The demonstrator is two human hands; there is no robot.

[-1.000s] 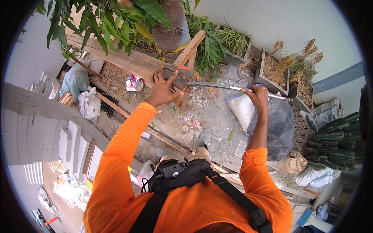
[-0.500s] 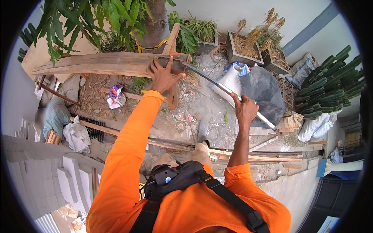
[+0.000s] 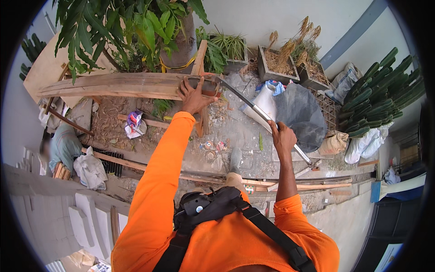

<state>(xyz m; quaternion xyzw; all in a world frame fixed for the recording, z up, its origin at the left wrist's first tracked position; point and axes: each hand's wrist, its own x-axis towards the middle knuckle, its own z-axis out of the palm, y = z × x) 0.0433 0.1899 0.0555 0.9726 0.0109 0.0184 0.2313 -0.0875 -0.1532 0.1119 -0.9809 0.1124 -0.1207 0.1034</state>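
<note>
My left hand lies with fingers spread on the right end of a narrow wooden bench. Beneath its fingertips is a dark metal piece, partly covered by the hand. A long metal bar slants from this piece toward the near right, dark at its far part and silver, like a tube, at its near part. Wrapped round the silver part is my right hand, closed, with the bar's end sticking out below it. How the bar joins the dark piece cannot be made out.
A tree trunk and an upright board stand just behind the bench. Planters, a white sack, a dark sheet and a cactus are to the right. Long boards lie across the ground near my feet.
The view has tilted, so the bench sits lower in it. The bar's near end has swung slightly toward me with my right hand on it. My left hand stays on the bench end.
</note>
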